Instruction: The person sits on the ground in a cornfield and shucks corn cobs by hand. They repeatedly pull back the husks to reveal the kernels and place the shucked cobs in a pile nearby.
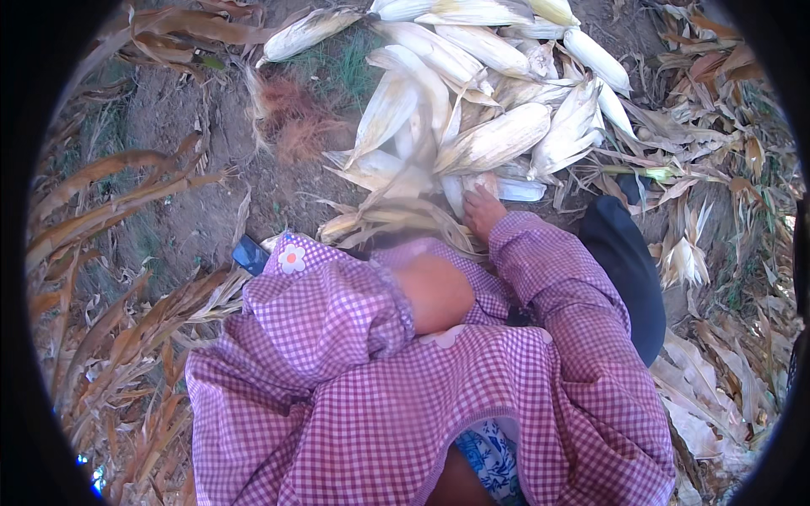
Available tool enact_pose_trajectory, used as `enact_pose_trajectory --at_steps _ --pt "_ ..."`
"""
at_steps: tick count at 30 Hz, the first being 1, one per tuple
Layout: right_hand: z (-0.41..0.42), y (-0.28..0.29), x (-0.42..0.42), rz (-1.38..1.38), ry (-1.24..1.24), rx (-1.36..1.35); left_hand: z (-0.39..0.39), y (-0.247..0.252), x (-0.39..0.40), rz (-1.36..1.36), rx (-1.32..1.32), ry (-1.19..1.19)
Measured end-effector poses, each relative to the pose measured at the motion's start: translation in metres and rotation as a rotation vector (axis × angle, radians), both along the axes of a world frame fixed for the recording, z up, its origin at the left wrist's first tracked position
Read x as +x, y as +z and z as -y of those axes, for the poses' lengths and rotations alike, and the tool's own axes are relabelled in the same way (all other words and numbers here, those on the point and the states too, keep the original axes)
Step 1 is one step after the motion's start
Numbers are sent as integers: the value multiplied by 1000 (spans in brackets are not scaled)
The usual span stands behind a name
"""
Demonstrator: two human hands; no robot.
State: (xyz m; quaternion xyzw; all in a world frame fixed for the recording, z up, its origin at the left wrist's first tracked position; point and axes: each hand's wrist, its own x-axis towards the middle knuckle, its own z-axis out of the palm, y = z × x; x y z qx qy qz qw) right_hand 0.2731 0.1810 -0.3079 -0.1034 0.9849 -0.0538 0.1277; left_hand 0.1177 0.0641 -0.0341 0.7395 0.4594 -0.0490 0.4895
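Note:
My right hand (484,212) reaches to the near edge of a pile of corn ears in dry, pale husks. Its curled fingers touch a husked ear (516,188) at the bottom of the pile; whether they grip it is unclear. My left hand (438,294) is bent in front of my body, blurred, below the checked cuff. Its fingers are hidden, so what it holds does not show. Between the hands and the pile lie loose, stripped husk leaves (405,218). A large ear in its husk (497,139) lies just above my right hand.
Dry corn stalks and leaves (120,196) cover the ground at left, with more leaf litter (709,392) at right. A dark cloth-covered shape (623,272) sits beside my right sleeve. Reddish corn silk (300,120) lies on bare soil. A dark blue object (250,255) shows by my left sleeve.

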Motion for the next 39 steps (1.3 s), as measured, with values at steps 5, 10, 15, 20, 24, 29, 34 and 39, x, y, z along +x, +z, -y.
enact_pose_trajectory --at_steps 5,10,15,20,24,29,34,39 --pt "0 -16 -17 378 110 162 -4 -6 6 22 -17 -22" --pt "-38 30 5 529 96 134 -2 -2 9 -28 -20 -51" --pt "-15 47 12 560 -257 -51 -1 10 17 -18 -5 -52" --pt "4 12 -22 733 -469 -210 -3 3 12 42 60 6" --pt "13 -66 -12 668 -549 -328 -4 3 9 23 70 35" --pt "18 -48 -17 585 -714 -322 -11 1 7 -1 13 36" --pt "-3 12 -24 414 -793 -346 -11 -4 7 -53 42 101" --pt "-79 137 -45 508 -833 -737 -29 -1 -10 -284 69 153"
